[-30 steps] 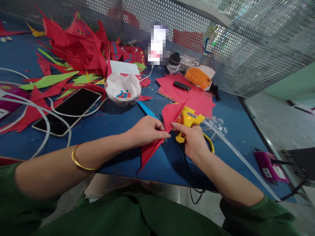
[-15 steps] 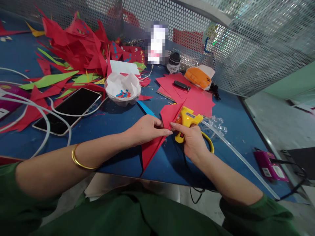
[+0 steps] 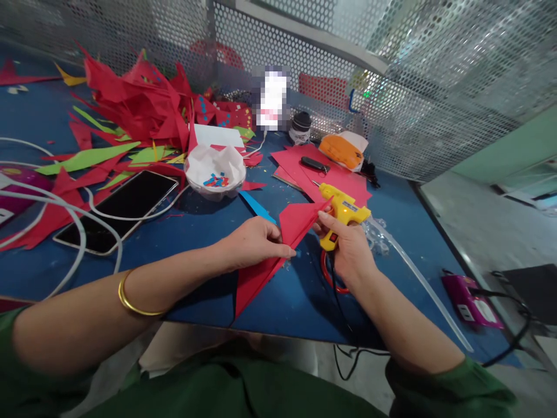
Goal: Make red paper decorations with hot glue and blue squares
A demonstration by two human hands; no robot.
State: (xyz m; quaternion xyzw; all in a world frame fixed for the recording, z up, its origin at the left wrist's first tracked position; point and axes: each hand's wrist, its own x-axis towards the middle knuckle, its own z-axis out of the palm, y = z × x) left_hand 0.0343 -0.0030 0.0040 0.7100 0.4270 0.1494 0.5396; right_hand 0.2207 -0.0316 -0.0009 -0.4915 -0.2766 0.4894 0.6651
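A folded piece of red paper (image 3: 263, 278) slants over the front of the table, pinched between the thumb and fingers of my left hand (image 3: 256, 241). In my right hand (image 3: 350, 249) is a yellow hot glue gun (image 3: 337, 215), its metal nozzle pointing to the upper left. My right thumb lies by the paper's upper tip; whether it also grips the tip I cannot tell. A long clear glue stick (image 3: 418, 278) trails from the back of the gun. Below the gun shows a red ring-shaped handle (image 3: 331, 278), partly hidden by my right hand. A blue strip (image 3: 256, 206) lies behind my left hand.
A white paper-lined bowl (image 3: 215, 174) holds small coloured bits. Left are a dark phone (image 3: 117, 212), white cables and a heap of red paper pieces (image 3: 130, 104). Red sheets (image 3: 322, 174) lie behind the gun. A purple box (image 3: 470, 299) sits at right; perforated metal (image 3: 326, 52) borders the back.
My right hand and the glue gun have moved right, away from my left hand, toward the red paper's upper tip. My left hand keeps its pinch. The camera view has shifted slightly.
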